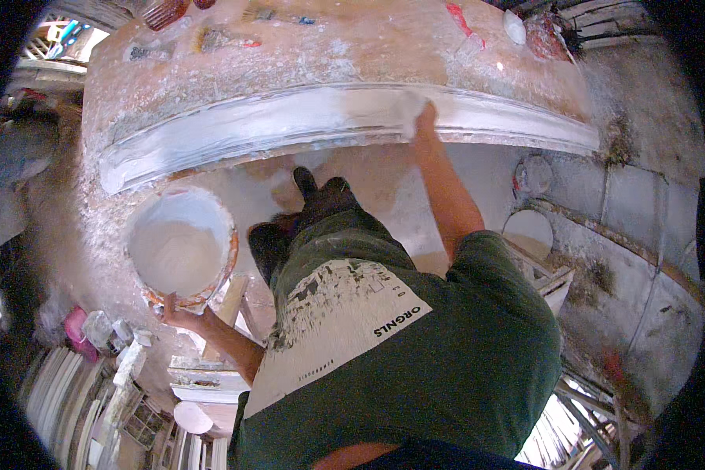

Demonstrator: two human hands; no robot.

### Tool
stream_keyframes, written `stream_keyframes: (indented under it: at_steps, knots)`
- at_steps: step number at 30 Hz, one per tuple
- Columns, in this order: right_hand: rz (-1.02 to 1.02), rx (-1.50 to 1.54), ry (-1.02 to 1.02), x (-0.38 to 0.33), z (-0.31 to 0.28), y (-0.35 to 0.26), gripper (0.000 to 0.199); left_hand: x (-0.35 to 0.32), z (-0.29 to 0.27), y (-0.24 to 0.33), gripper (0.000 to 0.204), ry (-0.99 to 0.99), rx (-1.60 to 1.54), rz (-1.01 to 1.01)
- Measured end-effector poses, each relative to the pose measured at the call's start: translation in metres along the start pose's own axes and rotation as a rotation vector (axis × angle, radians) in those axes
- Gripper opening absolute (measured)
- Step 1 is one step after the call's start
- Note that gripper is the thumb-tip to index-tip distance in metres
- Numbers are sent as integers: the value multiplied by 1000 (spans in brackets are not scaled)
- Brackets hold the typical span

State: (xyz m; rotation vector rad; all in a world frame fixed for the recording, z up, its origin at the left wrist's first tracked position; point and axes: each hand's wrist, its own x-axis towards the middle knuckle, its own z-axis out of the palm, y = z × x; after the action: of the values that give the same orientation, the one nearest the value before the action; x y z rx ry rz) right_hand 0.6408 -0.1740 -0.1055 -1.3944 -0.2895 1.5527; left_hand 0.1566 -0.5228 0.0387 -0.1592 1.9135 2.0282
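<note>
The right hand [424, 119] is pressing a wet plaster wad [408, 106] along the moulding [290, 125]; the left hand [172, 312] is gripping the plaster bucket [182, 247] rim. Smoothing step; more plaster needed next.

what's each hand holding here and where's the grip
The left hand holds a bucket of white plaster by its near rim. The right hand presses on the long white moulding; whether it grips a pale cloth or tool there cannot be told.
</note>
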Motion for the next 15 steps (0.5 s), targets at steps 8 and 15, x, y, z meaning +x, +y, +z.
stream_keyframes:
  at_steps: [8,15]
  knots:
    - [-517,-330,270,72,-99,-37,22,-155,42,-34,68,-79,-2,92]
    - [-679,-1007,-320,8,9,51,22,-272,52,-78,66,-52,-46,50]
